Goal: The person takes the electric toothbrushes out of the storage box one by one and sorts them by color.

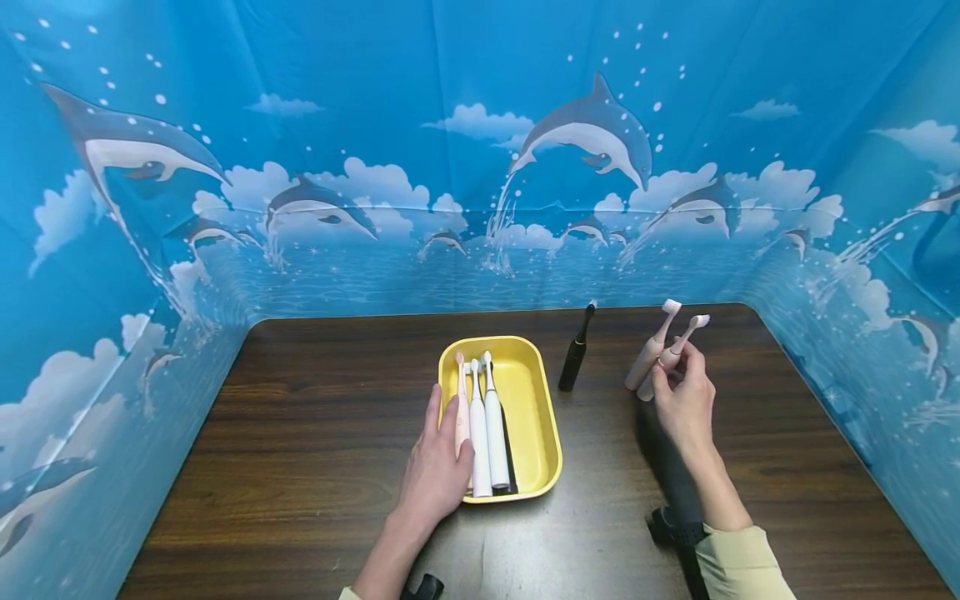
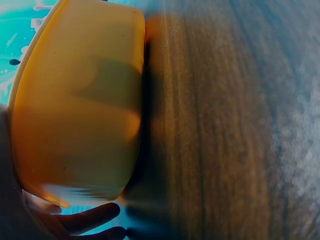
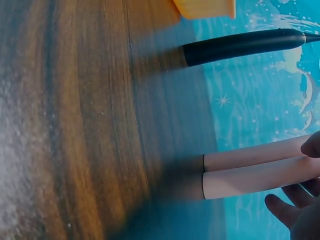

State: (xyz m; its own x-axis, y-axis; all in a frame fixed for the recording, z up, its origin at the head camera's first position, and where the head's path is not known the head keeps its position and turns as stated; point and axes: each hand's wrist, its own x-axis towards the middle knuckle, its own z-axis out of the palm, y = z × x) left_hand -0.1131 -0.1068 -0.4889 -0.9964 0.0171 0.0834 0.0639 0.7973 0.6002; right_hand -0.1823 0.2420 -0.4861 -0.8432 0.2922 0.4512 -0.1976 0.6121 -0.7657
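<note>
My left hand [image 1: 438, 471] holds the left side of a yellow tray [image 1: 551, 417], thumb over the inside and some fingers outside the wall. Inside lie a pink electric toothbrush [image 1: 461, 421], partly covered by the hand, two white electric toothbrushes [image 1: 478, 433] and a mostly hidden black one [image 1: 509, 454]. Farther right, my right hand [image 1: 686, 400] pinches an upright pale pink electric toothbrush [image 3: 250, 179]. A second pale pink toothbrush [image 3: 245, 156] stands close beside it, on its left in the head view. Between them and the tray stands a black electric toothbrush [image 1: 573, 362].
Everything is on a dark wooden table [image 1: 315, 417] with rounded back corners. A blue curtain [image 1: 375, 108] printed with dolphins rises behind it and along both sides. Dark wrist straps [image 1: 675, 527] show near the sleeves.
</note>
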